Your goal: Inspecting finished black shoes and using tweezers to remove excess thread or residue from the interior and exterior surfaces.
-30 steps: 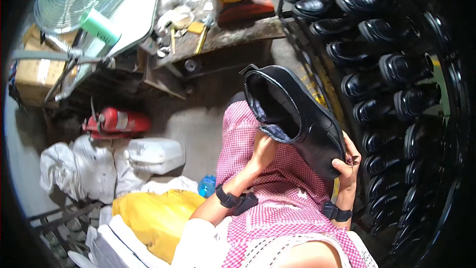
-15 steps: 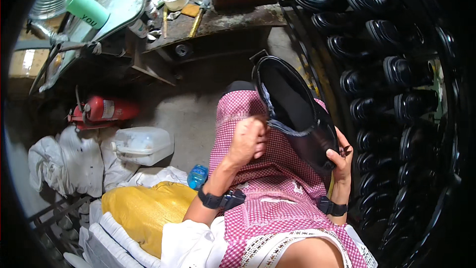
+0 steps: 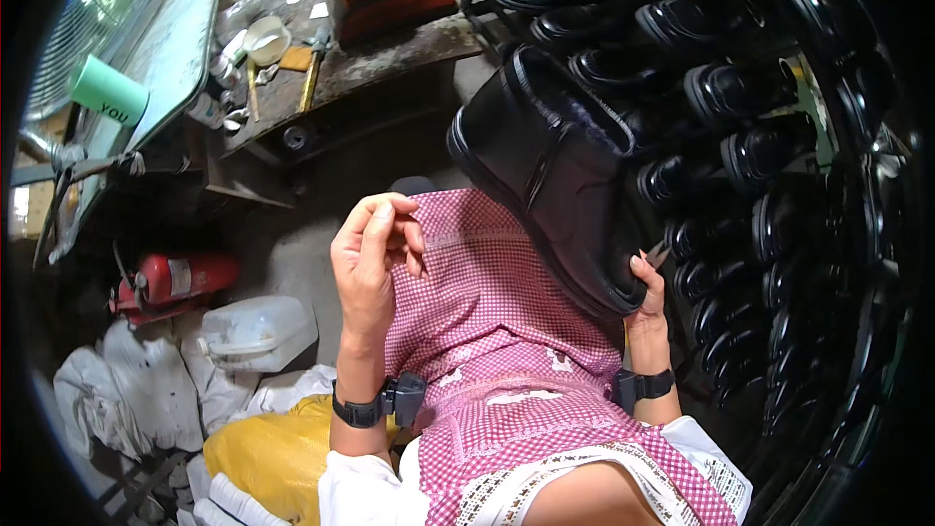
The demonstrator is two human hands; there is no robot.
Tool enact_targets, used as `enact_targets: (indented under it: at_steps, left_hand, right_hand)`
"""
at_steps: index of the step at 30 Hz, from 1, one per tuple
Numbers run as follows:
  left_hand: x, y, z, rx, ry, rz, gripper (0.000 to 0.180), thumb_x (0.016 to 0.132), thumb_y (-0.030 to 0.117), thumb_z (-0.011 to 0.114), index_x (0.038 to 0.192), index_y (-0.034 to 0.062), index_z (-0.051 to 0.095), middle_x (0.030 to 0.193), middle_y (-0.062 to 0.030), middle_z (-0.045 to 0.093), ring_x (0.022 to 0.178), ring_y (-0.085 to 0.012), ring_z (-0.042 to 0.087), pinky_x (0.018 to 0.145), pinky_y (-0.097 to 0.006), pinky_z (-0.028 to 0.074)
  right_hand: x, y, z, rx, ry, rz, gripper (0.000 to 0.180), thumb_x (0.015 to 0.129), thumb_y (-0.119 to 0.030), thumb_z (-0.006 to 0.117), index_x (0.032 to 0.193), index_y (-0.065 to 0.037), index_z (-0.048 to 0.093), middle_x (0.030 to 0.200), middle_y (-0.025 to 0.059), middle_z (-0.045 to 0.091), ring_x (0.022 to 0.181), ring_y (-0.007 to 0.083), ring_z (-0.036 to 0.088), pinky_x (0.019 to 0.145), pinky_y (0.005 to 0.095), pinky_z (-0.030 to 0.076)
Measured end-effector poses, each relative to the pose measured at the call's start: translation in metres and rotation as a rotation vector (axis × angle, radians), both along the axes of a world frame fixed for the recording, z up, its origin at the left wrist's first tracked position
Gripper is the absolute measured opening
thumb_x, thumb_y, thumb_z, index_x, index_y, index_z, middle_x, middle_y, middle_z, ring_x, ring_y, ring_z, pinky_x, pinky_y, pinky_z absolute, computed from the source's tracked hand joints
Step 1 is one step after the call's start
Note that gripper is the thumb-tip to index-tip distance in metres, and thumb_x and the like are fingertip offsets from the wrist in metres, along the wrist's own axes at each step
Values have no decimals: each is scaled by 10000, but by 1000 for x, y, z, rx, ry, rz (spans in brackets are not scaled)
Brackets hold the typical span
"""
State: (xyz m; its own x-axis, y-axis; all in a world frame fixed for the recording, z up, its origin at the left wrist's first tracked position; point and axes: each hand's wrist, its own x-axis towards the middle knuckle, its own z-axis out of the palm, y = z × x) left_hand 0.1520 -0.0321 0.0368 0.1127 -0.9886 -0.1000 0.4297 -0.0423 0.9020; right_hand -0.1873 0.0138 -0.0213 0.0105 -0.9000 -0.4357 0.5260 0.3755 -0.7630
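A black ankle boot with a side zip and dark fuzzy lining leans over my lap, its side turned up and its toe toward me. My right hand grips it at the toe end. A small pointed metal piece sticks out by the right fingertips; its kind is unclear. To the left of the boot, apart from it, my left hand is raised with fingers curled and the thumb close to the index finger. Anything pinched there is too small to make out. A red-and-white checked apron covers my lap.
A rack of black shoes fills the right side. Ahead stands a workbench with a brush, a cup and an orange machine. At left are a green cylinder, a fire extinguisher, a plastic container and a yellow sack.
The boot has turned from its opening facing me to its zipped side showing. My left hand has moved left and up, away from the boot. The whole view has swung to the right.
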Motion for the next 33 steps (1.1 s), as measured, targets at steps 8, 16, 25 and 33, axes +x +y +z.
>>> enact_targets:
  at_steps: [8, 16, 25, 33]
  left_hand:
    - [-2, 14, 114, -861, 579, -403, 255, 949, 194, 380, 968, -44, 469, 675, -171, 585, 625, -303, 615, 511, -441, 535]
    - [2, 22, 164, -747, 720, -646, 224, 793, 1, 587, 1015, 28, 591, 930, -128, 653, 736, -243, 627, 710, -372, 513]
    - [-39, -4, 174, -835, 535, -857, 201, 803, 12, 582, 1003, 30, 591, 930, -128, 652, 736, -243, 626, 702, -371, 511]
    - [-95, -12, 176, -970, 528, -1040, 181, 811, 22, 577, 992, 32, 591, 930, -129, 651, 736, -244, 625, 695, -370, 509]
  right_hand:
    - [18, -1, 5, 195, -318, -235, 474, 832, -332, 529, 1074, 71, 592, 1045, 213, 635, 892, 322, 654, 773, 411, 561]
    - [10, -2, -1, 9, -485, -153, 505, 831, -331, 551, 1152, 59, 550, 1102, 216, 611, 955, 324, 630, 856, 449, 521]
    - [-14, 29, 58, -267, 132, -622, 420, 765, -256, 599, 1143, -75, 562, 1106, 65, 609, 1015, 209, 575, 909, 344, 440]
    - [-91, 120, 125, -1115, 419, -1020, 401, 890, -188, 511, 1242, -1, 469, 1266, 149, 502, 1099, 253, 532, 947, 369, 437]
